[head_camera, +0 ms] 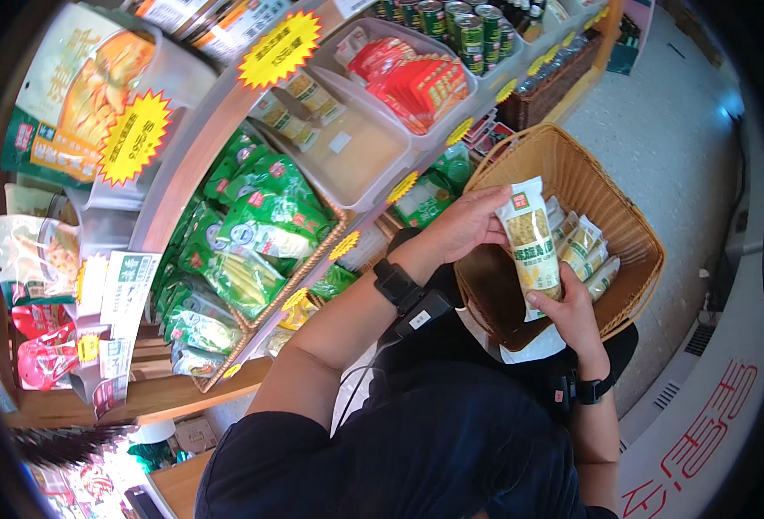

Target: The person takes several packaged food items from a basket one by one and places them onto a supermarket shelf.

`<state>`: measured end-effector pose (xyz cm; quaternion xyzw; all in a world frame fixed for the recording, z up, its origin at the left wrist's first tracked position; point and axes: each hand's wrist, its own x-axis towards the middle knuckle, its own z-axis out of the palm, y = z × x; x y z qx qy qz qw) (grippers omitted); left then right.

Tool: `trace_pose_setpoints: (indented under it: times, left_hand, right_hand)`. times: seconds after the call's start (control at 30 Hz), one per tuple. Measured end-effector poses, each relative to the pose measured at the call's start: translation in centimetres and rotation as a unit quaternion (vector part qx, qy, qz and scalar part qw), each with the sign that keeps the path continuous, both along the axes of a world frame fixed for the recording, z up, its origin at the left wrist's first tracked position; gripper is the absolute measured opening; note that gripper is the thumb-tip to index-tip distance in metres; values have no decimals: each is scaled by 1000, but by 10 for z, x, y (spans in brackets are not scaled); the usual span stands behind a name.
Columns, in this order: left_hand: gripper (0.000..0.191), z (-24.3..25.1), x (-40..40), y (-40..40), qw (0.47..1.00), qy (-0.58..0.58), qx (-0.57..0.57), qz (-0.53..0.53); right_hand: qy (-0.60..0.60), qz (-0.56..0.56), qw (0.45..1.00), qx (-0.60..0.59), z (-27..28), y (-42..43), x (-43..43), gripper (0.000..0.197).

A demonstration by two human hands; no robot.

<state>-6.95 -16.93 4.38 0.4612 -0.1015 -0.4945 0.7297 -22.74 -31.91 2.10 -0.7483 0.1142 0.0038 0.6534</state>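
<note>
Both my hands hold a long packet of yellowish food (532, 243) in clear and white printed plastic. My left hand (469, 224) grips its upper left edge, while the fingers and thumb of my right hand (570, 311) pinch its lower right end. The packet is over a tan wicker basket (638, 240), which rests at my lap. Several similar packets (583, 246) lie in the basket along its right side, partly covered by the held packet and my right hand.
On the shelf to the left are a plastic bin (356, 175) with a few small packets, a bin of red packets (414, 84), and a wicker tray of green bags (252, 227). Green cans (469, 32) stand farther back. Yellow price tags (401, 187) line the shelf edge.
</note>
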Motion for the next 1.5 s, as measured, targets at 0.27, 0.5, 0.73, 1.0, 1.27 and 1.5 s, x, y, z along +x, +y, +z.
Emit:
trace_pose_setpoints:
  times: [0.27,0.5,0.73,1.0,1.27,1.5]
  left_hand:
    - [37,10,-14,19,992,-71,106,-11]
    - [31,62,58,89,932,-247,92,246]
    - [33,65,153,159,817,-358,232,388]
    - [32,2,233,180,785,-299,321,437]
    - [33,-26,273,190,788,-275,324,446]
    - [37,-40,297,206,791,-259,300,465]
  right_hand:
    - [-77,13,993,-94,7,16,15,38]
    - [-6,-26,1000,-10,-12,-10,-6,29]
    - [71,-43,996,15,-36,-25,-36,18]
    - [106,-65,992,26,-48,-27,-47,18]
    - [141,-68,988,-13,-52,-29,-50,19]
    - [164,-62,985,1,-58,-24,-44,19]
